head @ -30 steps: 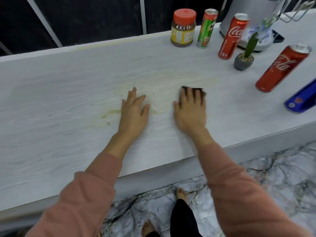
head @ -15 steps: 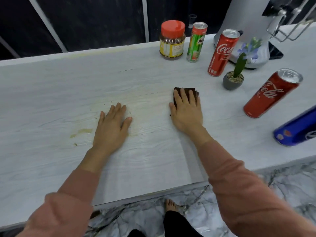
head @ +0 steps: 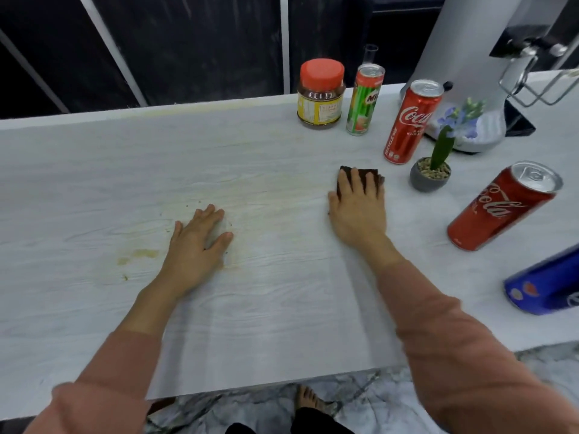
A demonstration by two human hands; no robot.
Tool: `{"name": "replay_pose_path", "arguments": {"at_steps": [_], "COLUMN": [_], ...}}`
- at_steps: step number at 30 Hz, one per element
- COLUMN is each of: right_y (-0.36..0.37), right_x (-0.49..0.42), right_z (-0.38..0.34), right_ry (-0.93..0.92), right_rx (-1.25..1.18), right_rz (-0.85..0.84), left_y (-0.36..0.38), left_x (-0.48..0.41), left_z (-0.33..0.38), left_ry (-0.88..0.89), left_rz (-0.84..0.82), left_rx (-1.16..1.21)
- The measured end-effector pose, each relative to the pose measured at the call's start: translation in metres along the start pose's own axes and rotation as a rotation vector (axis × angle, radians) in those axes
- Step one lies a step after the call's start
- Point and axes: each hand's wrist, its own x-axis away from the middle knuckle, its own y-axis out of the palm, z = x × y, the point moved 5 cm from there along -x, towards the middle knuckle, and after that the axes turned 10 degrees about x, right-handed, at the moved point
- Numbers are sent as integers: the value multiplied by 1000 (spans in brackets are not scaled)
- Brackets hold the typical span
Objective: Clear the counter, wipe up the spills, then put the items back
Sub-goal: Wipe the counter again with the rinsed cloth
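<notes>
Pad [head: 362,172] slid nearer plant pot [head: 429,178], right hand [head: 357,211] pressing it flat-fingered, long axis hidden, left hand [head: 195,242] spread on counter [head: 282,308]

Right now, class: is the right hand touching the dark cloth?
Touching. In the head view the right hand lies flat on the dark cloth, fingers straight, pressing it against the counter.
</notes>
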Motion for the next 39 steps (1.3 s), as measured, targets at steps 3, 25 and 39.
{"name": "replay_pose_path", "arguments": {"at_steps": [3, 25, 39], "right_y": [1, -9, 3], "right_x": [14, 78, -30], "right_z": [-60, -106, -148], "right_ry": [-106, -401, -421], "right_rx": [-44, -157, -100], "right_rz": [-7, 5, -55], "left_y": [-2, -31, -35], "left_x": [-1, -17, -119], "left_z": [2, 9, -51], "left_ry": [-8, -99, -239], "left_rz": [32, 213, -107], "left_rx": [19, 276, -367]}}
